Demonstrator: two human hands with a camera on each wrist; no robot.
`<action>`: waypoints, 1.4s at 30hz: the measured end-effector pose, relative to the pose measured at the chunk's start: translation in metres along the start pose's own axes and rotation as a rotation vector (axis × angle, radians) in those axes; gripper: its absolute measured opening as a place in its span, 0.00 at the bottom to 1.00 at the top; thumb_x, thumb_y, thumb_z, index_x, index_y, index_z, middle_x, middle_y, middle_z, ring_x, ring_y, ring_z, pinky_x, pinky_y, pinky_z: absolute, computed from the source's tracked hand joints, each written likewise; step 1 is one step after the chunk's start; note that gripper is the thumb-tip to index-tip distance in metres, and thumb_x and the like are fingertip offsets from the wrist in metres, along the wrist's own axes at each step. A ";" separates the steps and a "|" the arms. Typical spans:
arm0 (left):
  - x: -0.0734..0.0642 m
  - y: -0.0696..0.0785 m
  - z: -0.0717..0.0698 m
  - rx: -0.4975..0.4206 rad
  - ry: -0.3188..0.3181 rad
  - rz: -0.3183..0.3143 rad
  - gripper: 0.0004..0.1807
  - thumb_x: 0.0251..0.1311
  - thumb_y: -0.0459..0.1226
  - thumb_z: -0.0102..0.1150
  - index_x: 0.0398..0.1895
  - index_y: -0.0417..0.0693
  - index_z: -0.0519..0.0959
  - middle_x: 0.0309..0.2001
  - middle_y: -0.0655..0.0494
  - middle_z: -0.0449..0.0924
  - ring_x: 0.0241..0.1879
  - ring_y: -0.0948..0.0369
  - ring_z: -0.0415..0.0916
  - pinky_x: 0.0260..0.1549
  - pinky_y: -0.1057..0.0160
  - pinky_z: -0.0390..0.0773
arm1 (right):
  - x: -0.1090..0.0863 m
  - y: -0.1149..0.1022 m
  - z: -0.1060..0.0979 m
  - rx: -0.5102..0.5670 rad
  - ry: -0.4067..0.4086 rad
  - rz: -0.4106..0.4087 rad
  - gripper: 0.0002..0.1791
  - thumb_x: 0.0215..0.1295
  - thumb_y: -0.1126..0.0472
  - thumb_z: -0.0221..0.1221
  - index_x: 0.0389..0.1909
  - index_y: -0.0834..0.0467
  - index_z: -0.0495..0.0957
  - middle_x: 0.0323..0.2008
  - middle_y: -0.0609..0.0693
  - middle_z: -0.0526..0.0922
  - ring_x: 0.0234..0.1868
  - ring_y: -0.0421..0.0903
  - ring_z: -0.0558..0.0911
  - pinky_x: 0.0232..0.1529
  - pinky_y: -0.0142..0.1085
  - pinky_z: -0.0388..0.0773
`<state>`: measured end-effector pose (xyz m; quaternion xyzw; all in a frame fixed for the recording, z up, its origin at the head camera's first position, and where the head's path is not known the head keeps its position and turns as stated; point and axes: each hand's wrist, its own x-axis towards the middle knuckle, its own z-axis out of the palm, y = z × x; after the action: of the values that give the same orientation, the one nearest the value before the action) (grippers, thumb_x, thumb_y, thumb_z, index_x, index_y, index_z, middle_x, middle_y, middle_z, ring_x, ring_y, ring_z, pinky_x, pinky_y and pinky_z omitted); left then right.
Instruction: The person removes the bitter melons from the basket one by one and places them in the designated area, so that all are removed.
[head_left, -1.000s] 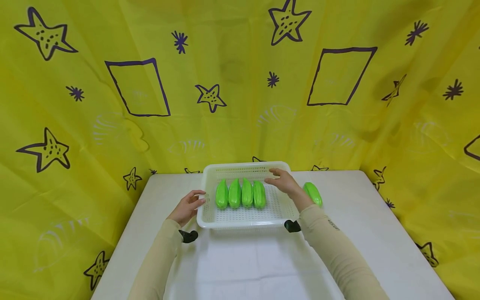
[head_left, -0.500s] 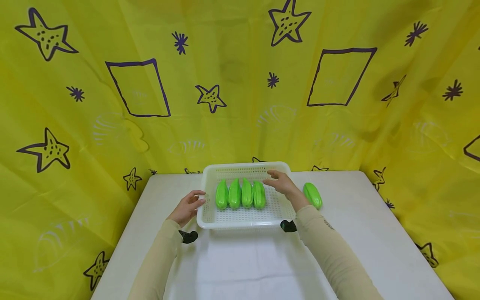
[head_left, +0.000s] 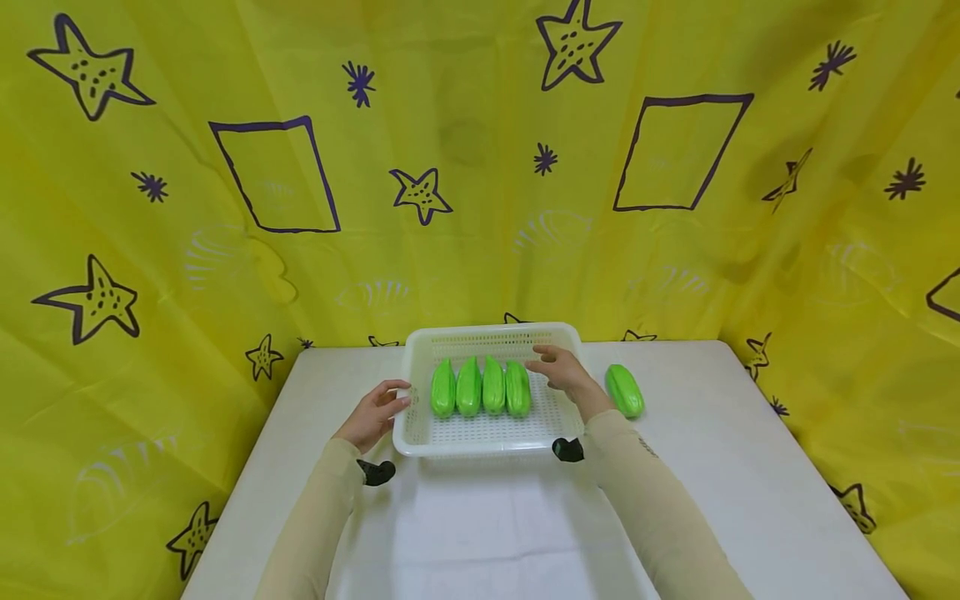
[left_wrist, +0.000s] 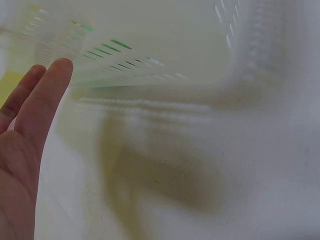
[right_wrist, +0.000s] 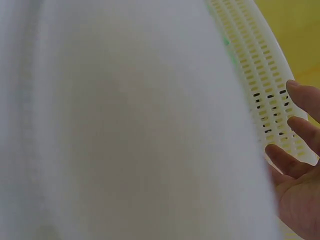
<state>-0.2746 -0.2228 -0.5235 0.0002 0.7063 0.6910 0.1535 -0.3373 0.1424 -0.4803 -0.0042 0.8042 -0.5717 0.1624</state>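
Observation:
A white perforated plastic basket (head_left: 487, 451) stands on the table, with several bright green, ribbed gourd-like pieces (head_left: 468, 387) lying side by side in it. One more green gourd-like piece (head_left: 625, 391) lies on the table to the right of the basket. My left hand (head_left: 372, 415) is at the basket's left rim, fingers extended with the tips right at it; the left wrist view shows these fingers (left_wrist: 44, 102) against the slotted wall. Over the right part of the basket hovers my right hand (head_left: 564, 372), holding nothing, its fingers spread and slightly bent.
The white-covered table (head_left: 480, 533) reaches back to a yellow curtain (head_left: 480, 267) printed with stars, which also encloses both sides. In the right wrist view the basket's near wall (right_wrist: 150, 120) fills much of the picture, blurred.
My right hand and forearm have shifted slightly left and toward me above the basket. The left hand, the basket and the green pieces have stayed in place.

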 end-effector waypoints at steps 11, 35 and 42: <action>-0.001 0.000 0.000 -0.012 0.007 0.004 0.22 0.67 0.41 0.59 0.61 0.48 0.68 0.70 0.40 0.59 0.59 0.51 0.68 0.52 0.56 0.75 | 0.007 0.007 0.005 0.065 -0.026 0.034 0.32 0.71 0.60 0.56 0.72 0.62 0.59 0.71 0.67 0.55 0.70 0.65 0.59 0.65 0.57 0.61; -0.004 0.005 0.004 -0.011 0.016 -0.007 0.21 0.70 0.37 0.55 0.63 0.45 0.66 0.71 0.40 0.58 0.61 0.50 0.66 0.55 0.55 0.73 | 0.018 -0.003 0.007 0.027 -0.069 0.018 0.32 0.71 0.58 0.57 0.72 0.61 0.61 0.71 0.66 0.57 0.70 0.63 0.60 0.64 0.56 0.63; -0.002 0.002 0.002 -0.014 0.023 -0.009 0.20 0.69 0.39 0.57 0.61 0.48 0.68 0.70 0.42 0.59 0.60 0.50 0.67 0.56 0.53 0.73 | 0.018 -0.002 0.011 0.003 -0.136 0.028 0.31 0.70 0.60 0.58 0.71 0.61 0.62 0.71 0.66 0.56 0.70 0.63 0.60 0.65 0.58 0.62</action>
<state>-0.2726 -0.2215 -0.5212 -0.0120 0.7032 0.6952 0.1485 -0.3522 0.1277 -0.4862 -0.0315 0.7906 -0.5688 0.2246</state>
